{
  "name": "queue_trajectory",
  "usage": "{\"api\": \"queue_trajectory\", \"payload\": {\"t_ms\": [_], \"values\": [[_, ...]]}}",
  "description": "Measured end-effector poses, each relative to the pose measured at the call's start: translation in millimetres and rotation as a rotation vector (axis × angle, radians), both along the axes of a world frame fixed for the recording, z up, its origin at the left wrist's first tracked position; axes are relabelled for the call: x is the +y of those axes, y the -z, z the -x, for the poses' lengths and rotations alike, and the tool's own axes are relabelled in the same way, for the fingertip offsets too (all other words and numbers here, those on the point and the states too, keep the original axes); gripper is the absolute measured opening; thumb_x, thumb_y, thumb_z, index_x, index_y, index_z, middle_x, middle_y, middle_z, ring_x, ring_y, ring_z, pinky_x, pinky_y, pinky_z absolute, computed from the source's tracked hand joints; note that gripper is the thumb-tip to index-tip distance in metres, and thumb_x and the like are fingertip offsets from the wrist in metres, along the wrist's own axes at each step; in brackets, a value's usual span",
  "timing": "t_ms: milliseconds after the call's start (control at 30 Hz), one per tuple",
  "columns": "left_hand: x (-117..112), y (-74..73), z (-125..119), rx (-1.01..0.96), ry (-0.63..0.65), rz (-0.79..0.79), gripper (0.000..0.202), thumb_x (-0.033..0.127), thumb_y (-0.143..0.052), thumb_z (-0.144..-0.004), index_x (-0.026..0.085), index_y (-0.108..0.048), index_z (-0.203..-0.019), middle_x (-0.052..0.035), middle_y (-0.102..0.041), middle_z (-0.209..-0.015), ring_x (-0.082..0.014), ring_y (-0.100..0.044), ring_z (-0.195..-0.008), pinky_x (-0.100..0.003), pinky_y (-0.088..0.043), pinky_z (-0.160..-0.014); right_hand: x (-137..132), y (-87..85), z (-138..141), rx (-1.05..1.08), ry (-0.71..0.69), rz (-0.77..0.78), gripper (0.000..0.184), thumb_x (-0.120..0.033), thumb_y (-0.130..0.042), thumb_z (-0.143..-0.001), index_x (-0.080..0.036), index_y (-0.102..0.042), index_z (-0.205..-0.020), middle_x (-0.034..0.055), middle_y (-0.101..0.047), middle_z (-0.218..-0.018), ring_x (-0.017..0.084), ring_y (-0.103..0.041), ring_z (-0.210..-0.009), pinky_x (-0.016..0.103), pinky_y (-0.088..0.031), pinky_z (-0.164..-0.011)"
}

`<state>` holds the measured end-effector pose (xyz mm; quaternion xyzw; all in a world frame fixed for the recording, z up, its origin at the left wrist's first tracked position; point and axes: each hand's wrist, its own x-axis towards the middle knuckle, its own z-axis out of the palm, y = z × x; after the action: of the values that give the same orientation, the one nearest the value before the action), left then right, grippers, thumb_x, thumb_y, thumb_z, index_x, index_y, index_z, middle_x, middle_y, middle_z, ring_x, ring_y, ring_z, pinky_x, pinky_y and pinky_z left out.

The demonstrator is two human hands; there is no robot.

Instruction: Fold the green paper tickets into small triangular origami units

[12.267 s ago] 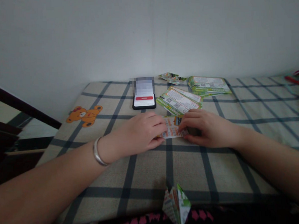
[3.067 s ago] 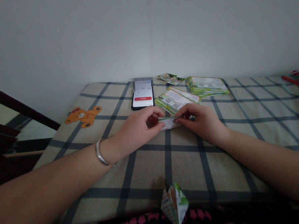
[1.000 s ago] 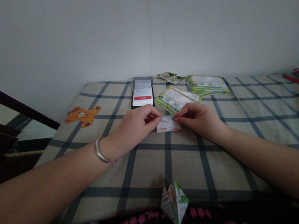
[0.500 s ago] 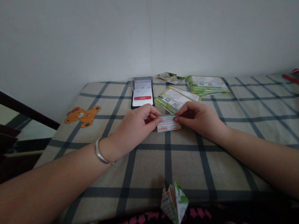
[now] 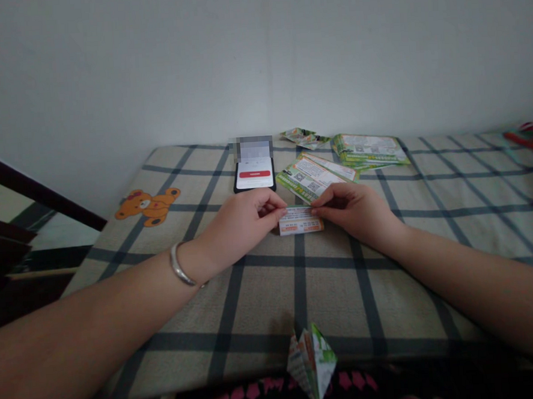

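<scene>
A small folded paper leaflet (image 5: pixel 300 221) with printed text lies in front of me over the checked cloth. My left hand (image 5: pixel 256 221) pinches its left top edge between thumb and fingers. At its right top edge my right hand (image 5: pixel 351 209) grips it in the same way. Just beyond the hands lie flat green-and-white leaflets (image 5: pixel 313 177). A folded paper shape (image 5: pixel 311 365), pointed and partly spread, stands at the near table edge below the hands.
A phone (image 5: pixel 255 175) with a lit screen lies behind my left hand. At the back are a leaflet stack (image 5: pixel 372 148) and another folded paper piece (image 5: pixel 305 138). A bear cutout (image 5: pixel 148 208) is at the left; a red-and-green item (image 5: pixel 531 138) at the far right. A wall (image 5: pixel 258 61) rises behind.
Almost nothing differs. My left hand has shifted very slightly toward me, and the folded leaflet stays pinched in both hands.
</scene>
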<state>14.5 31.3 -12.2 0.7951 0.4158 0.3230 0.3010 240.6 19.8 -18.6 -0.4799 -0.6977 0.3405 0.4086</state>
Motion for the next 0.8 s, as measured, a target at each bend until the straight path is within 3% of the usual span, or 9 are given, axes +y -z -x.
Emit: {"api": "queue_trajectory", "payload": {"t_ms": [300,567,800], "values": [[3.9,-4.4,0.9,0.179,-0.049,-0.277,0.007,0.025,-0.065,-0.082,0.023,-0.071,-0.084,0.0025,-0.069,-0.079,-0.0129,-0.061,-0.074,-0.027,-0.045,-0.068,-4.8,-6.7,0.1,-0.185,0.054,-0.053,0.004,-0.020,-0.070,-0.074,-0.020,-0.073,-0.077,0.0007,-0.072,-0.072,0.013,-0.063,-0.063,0.025,-0.049,-0.058],[3.7,-5.0,-0.5,0.234,-0.044,-0.265,0.006,0.023,-0.068,-0.079,0.023,-0.073,-0.082,0.0012,-0.067,-0.077,-0.0149,-0.058,-0.076,-0.029,-0.043,-0.070,-5.1,-10.6,-1.0,-0.347,0.062,-0.079,0.006,-0.021,-0.069,-0.075,-0.022,-0.074,-0.078,-0.0017,-0.069,-0.066,0.011,-0.056,-0.056,0.024,-0.042,-0.053],[5.9,-7.5,-2.2,0.369,-0.026,-0.297,0.006,0.027,-0.070,-0.080,0.023,-0.074,-0.079,-0.0013,-0.071,-0.080,-0.0203,-0.056,-0.086,-0.035,-0.043,-0.081,0.2,-7.9,-2.4,-0.457,0.019,-0.216,0.002,-0.023,-0.071,-0.075,-0.024,-0.073,-0.076,0.0002,-0.071,-0.075,0.017,-0.060,-0.074,0.031,-0.045,-0.069]]}}
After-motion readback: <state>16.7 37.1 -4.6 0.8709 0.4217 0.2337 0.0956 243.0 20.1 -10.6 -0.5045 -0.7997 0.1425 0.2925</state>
